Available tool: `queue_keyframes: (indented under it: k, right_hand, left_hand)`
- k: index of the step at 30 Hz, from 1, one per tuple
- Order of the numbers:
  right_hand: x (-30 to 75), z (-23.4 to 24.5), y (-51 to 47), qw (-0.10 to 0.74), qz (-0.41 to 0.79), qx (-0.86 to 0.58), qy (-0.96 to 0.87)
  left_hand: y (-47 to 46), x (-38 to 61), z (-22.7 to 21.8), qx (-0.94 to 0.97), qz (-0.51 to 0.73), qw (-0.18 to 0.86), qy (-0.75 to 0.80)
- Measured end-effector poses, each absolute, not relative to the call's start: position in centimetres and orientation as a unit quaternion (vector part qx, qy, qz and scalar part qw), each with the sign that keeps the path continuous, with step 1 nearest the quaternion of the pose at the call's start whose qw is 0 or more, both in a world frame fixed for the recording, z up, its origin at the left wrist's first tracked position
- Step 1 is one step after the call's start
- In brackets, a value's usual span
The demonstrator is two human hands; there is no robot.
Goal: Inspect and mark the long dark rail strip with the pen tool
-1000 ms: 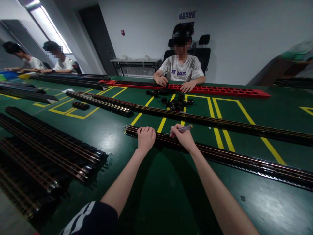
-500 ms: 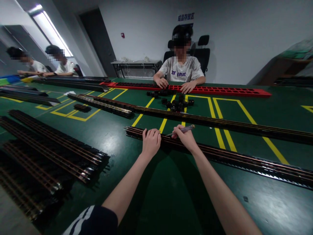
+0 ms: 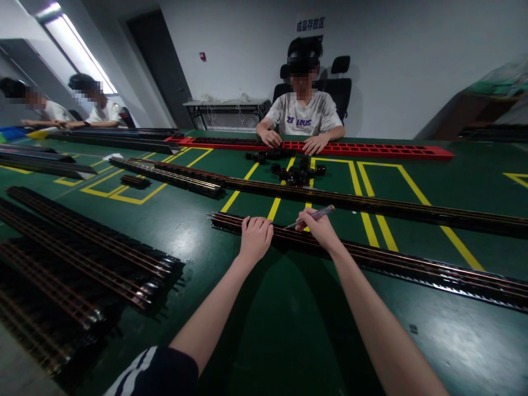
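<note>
A long black rail with copper strips (image 3: 391, 264) lies across the green table in front of me. My left hand (image 3: 256, 237) rests on its left part, fingers curled over the rail's far edge. Just to the right, my right hand (image 3: 319, 228) is closed on a thin pen-like tool (image 3: 314, 215) with a clear handle, its tip pointing left and down at the rail between my two hands.
Another long rail (image 3: 371, 203) lies further back. Stacked rails (image 3: 82, 258) fill the left. Small black parts (image 3: 297, 173) sit mid-table. A person opposite has both hands on a red perforated tray (image 3: 391, 149). Two more people sit at far left.
My left hand slid a little to the right along the rail, closer to my right hand. The right hand and its tool stayed almost in place.
</note>
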State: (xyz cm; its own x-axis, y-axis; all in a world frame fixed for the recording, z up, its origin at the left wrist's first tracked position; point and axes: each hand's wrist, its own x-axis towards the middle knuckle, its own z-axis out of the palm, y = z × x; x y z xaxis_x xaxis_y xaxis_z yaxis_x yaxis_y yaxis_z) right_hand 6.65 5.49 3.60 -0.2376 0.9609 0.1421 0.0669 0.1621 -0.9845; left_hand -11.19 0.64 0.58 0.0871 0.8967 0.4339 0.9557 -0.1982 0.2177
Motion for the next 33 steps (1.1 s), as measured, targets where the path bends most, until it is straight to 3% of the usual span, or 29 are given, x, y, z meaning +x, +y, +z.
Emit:
queue_keyframes:
  k: [15,33]
  right_hand:
    - [7.13,2.92,5.97,0.492,0.505,-0.411,-0.578]
    - [6.5,3.48,5.26,0.459,0.472,-0.426,-0.62]
  left_hand:
    - [0.67,-11.2,0.53,-0.736,-0.244,0.067,-0.629]
    - [1.22,-11.31,0.82,-0.698,-0.255,0.081,-0.664]
